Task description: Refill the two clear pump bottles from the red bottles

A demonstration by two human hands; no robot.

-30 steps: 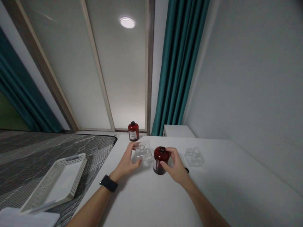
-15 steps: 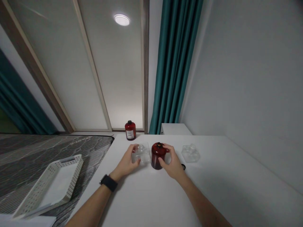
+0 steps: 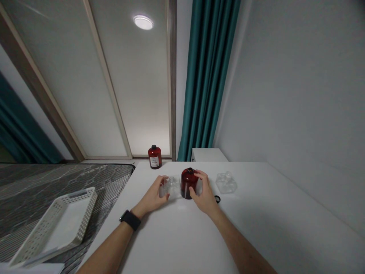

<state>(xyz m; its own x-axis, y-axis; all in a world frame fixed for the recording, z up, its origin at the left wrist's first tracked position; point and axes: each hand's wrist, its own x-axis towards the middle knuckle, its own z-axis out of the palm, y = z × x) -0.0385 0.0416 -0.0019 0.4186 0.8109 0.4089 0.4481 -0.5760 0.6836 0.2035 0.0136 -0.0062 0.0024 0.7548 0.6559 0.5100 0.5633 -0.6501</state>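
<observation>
My left hand (image 3: 154, 195), with a dark watch on its wrist, has its fingers and thumb around a clear plastic shell (image 3: 172, 186) on the white table. Right beside that shell stands a dark red bottle (image 3: 186, 186), upright, with a dark neck on top. My right hand (image 3: 205, 194) grips this bottle from the right, thumb at the front and fingers near its shoulder. A small black ring (image 3: 217, 199) lies just right of my right wrist. Farther right, another clear plastic piece (image 3: 226, 182) rests on the table.
A second red bottle (image 3: 154, 158), with a white label and black top, stands at the table's far left corner. On the left, below the table edge, is a white perforated basket (image 3: 81, 224). A white cabinet (image 3: 209, 155) stands behind the table, beside a teal curtain (image 3: 208, 83).
The dark red bottle has shifted slightly away from me with my right hand, and more of the black ring shows. My left hand stays at the clear shell. The view has turned slightly.
</observation>
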